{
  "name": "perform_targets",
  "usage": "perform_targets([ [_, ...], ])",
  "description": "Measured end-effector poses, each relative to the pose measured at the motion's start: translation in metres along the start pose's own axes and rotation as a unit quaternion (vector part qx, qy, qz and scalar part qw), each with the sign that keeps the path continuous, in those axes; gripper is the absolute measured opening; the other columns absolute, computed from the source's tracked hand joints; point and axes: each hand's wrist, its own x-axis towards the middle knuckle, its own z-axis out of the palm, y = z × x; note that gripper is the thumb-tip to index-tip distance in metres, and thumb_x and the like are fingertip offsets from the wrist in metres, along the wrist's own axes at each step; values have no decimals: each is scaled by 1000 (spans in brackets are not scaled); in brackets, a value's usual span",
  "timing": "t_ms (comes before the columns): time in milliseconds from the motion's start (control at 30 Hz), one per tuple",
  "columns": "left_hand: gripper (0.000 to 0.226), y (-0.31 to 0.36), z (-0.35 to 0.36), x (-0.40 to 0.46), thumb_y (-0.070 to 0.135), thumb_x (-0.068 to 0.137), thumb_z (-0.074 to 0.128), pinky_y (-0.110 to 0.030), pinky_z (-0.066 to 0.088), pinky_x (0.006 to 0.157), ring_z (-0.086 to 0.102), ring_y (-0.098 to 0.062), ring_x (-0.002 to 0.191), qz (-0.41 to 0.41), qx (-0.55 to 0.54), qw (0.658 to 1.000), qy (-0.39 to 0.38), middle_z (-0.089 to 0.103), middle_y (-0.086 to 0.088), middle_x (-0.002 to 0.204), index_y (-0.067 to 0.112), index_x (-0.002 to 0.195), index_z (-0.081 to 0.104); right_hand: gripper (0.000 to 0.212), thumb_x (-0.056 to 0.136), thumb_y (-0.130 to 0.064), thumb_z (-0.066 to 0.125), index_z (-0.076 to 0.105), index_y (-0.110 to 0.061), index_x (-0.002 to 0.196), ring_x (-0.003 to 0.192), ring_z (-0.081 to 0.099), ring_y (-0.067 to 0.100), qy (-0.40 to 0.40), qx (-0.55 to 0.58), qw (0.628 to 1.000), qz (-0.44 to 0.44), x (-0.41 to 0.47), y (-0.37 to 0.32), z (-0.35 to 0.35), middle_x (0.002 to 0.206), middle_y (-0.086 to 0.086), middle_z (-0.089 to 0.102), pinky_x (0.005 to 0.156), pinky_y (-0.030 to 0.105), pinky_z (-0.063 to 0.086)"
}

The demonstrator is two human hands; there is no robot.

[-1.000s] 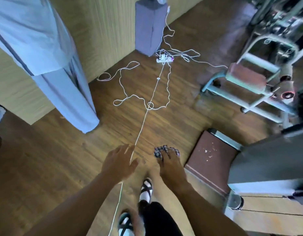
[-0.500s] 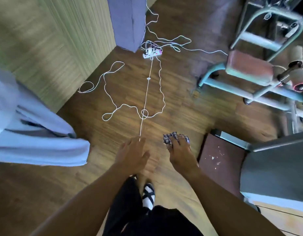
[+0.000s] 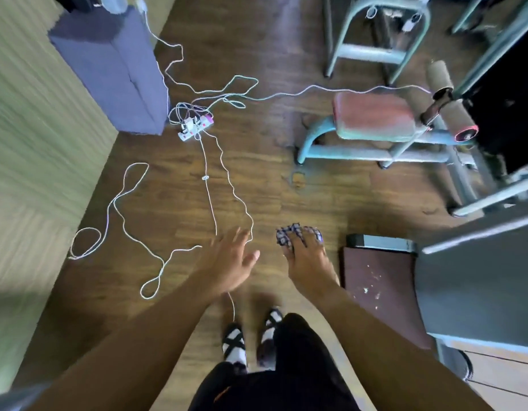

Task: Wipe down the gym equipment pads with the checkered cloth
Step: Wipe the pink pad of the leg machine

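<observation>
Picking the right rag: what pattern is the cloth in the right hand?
Dark-and-white checks on the cloth; head view.

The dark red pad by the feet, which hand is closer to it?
Right. The right hand, holding the cloth, hovers just left of the pad. The left hand is farther left.

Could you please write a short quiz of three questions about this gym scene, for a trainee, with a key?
1. True or false: the left hand holds the checkered cloth.
2. Which pad lies nearest the right hand? A. the dark maroon flat pad with white specks B. the faded red seat pad on the teal metal frame C. the beige roller pad
3. Fill in: the white power strip lies on the wooden floor beside a ______ fabric-covered block.

Key: 1 false; 2 A; 3 purple.
</observation>
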Motion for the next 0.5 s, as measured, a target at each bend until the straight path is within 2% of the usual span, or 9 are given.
perform_targets([
  [67, 82, 10, -8, 42, 65, 82, 20, -46, 40, 107, 51, -35, 130, 31, 35, 999, -8, 52, -9, 144, 16, 140, 50, 33, 93, -20, 56, 63, -5, 122, 117, 56, 41, 15, 0, 999, 31, 29, 13, 1, 123, 22, 59, 94, 56, 51],
  [133, 82, 23, -15, 84, 67, 84, 16, -42, 34, 112, 42, -30, 137, 47, 58, 997, -32, 43, -4, 151, 21, 146, 42, 41, 98, -28, 43, 61, -7, 127, 124, 51, 39, 8, 9, 998, 57, 60, 31, 1, 130, 20, 57, 101, 54, 48],
  [200, 72, 43, -15, 138, 63, 91, 25, -42, 32, 113, 39, -29, 139, 66, 72, 994, -44, 40, -3, 152, 21, 148, 39, 38, 97, -23, 51, 60, -6, 129, 126, 50, 41, 17, 4, 996, 87, 95, 66, 4, 133, 21, 55, 101, 54, 47],
  [267, 62, 65, -19, 184, 56, 98, 35, -42, 29, 115, 34, -26, 141, 83, 86, 991, -57, 36, -2, 155, 22, 150, 34, 37, 90, -14, 64, 62, -3, 126, 120, 54, 46, 28, 9, 991, 128, 131, 102, 3, 128, 25, 57, 96, 58, 49],
  [333, 61, 86, -26, 225, 54, 101, 35, -41, 26, 117, 31, -24, 143, 96, 92, 988, -76, 31, -1, 158, 23, 153, 28, 37, 89, -12, 67, 62, -2, 125, 119, 54, 47, 29, 22, 987, 156, 162, 130, -5, 127, 25, 58, 99, 58, 47],
  [400, 62, 107, -35, 264, 54, 101, 33, -39, 23, 119, 29, -24, 145, 98, 95, 987, -87, 26, -1, 161, 23, 154, 24, 37, 93, -17, 58, 61, -4, 127, 122, 51, 45, 16, 14, 987, 158, 192, 160, -15, 129, 24, 56, 102, 57, 45],
  [500, 63, 133, -47, 320, 55, 101, 32, -41, 22, 119, 28, -24, 146, 113, 87, 985, -91, 26, -2, 161, 23, 155, 22, 48, 96, -33, 36, 60, -8, 130, 125, 48, 43, 16, 26, 977, 212, 235, 203, -35, 133, 21, 54, 106, 55, 40],
])
